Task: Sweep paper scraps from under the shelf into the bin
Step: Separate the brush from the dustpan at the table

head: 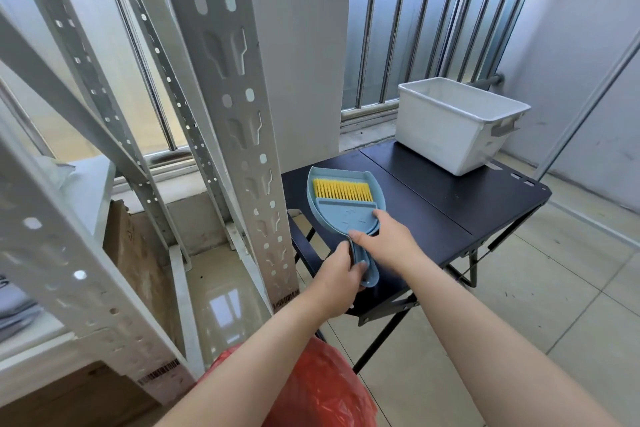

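Observation:
A light blue dustpan (316, 189) lies on the black folding table (450, 204), with a blue hand brush (346, 210) with yellow bristles nested inside it. My left hand (337, 282) grips the stacked handles from below and the left. My right hand (384, 236) holds the brush at the neck, thumb on the handle. A white metal shelf (228, 107) stands to the left, with glossy floor beneath it; no paper scraps show there. A bin lined with a red plastic bag (322, 388) sits at the bottom, partly hidden by my left forearm.
A white plastic tub (457, 125) stands at the table's far end. Cardboard boxes (135, 253) sit under the shelf at the left. A barred window (433, 17) and a wall close off the back. Pale tiled floor (540, 288) stretches to the right.

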The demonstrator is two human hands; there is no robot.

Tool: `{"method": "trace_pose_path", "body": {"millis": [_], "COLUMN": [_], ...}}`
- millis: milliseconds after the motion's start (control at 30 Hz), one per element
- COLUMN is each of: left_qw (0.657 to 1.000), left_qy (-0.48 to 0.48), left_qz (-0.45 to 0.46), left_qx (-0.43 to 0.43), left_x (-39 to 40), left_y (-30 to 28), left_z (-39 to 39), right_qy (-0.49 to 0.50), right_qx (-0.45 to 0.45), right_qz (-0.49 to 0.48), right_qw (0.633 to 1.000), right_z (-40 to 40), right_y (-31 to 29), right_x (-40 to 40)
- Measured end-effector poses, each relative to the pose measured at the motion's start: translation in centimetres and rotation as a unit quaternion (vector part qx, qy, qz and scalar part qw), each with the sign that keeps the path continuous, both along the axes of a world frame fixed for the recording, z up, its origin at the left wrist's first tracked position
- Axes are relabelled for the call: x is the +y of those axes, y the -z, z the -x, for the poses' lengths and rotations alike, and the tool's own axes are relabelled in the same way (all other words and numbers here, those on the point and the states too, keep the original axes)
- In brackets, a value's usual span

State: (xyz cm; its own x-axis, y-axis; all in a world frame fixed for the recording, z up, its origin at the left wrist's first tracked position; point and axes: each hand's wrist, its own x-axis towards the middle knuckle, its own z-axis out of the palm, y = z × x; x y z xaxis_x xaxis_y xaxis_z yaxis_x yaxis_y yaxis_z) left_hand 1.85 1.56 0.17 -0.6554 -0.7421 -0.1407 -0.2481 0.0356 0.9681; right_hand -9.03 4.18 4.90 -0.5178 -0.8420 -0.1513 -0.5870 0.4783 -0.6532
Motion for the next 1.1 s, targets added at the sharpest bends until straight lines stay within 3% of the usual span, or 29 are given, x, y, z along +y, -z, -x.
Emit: {"method": "trace_pose_path", "body": {"millis": [200, 300, 500, 733, 967, 1100], "left_qw": [0.997, 0.997, 0.997, 0.998, 0.986, 0.984], "left_qy": [-0.017, -0.010, -0.025, 0.014, 0.083, 0.077], "left_qz": [0.002, 0.004, -0.009, 0.059, 0.138, 0.142], "left_qx": [0.078, 0.078, 0.074, 0.024, -0.053, -0.075], "left_x": [0.5, 0.4, 0.1, 0.1, -0.4, -0.6], "left_y": [-0.2, -0.1, 0.0, 0.3, 0.7, 0.8], "left_z": [0.2, 0.7, 0.4, -1.0, -1.5, -1.5], "right_qy": [0.009, 0.034, -0.009, -0.078, -0.135, -0.149], "right_qx": [-0.096, -0.098, 0.043, 0.064, 0.301, 0.339], "right_qz": [0.022, 0.047, 0.013, -0.033, -0.061, -0.037], "right_qw": [0.995, 0.993, 0.999, 0.994, 0.942, 0.928], "right_z": [0.4, 0.1, -0.9, -1.0, -1.9, -2.1], "right_y": [0.0, 0.4, 0.0, 0.0, -0.2, 0.2], "right_x": [0.8, 0.6, 1.1, 1.3, 1.6, 1.6]}}
